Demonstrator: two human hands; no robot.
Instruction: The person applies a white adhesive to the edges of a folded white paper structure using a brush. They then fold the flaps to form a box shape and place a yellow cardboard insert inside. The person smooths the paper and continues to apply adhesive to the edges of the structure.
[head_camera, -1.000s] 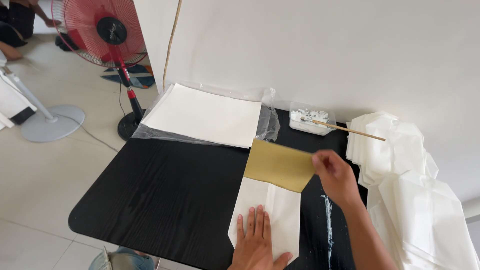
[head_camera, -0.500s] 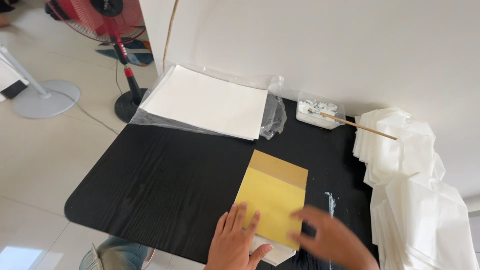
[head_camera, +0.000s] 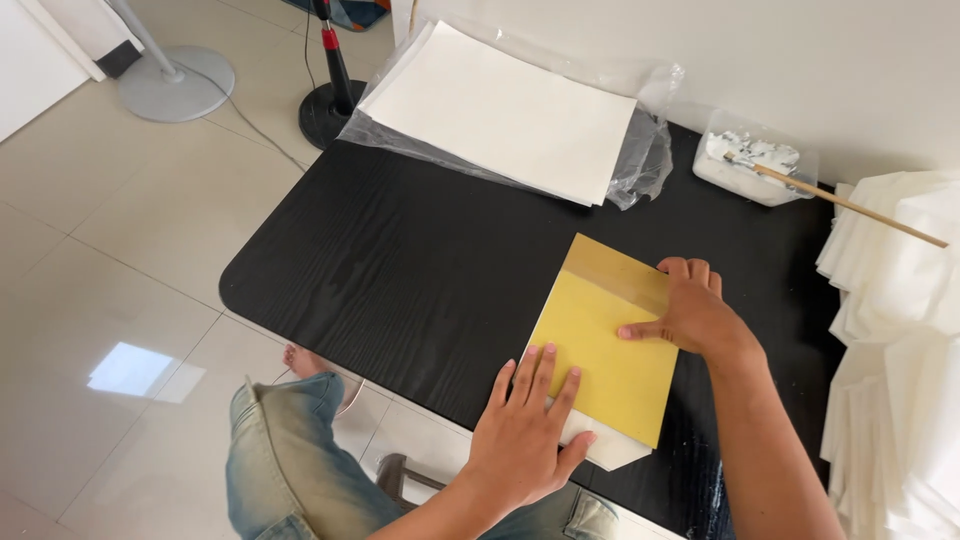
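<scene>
Head view shows your left hand (head_camera: 525, 435) and right hand (head_camera: 690, 312) both pressed flat and open, gripping nothing, on the yellow sheet (head_camera: 605, 345) lying near the black table (head_camera: 400, 270)'s near right edge.

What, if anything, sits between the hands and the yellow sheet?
Nothing visible. The left hand lies flat on the near end of the yellow sheet, and the right hand presses on its far right edge. Both touch it directly.
</scene>
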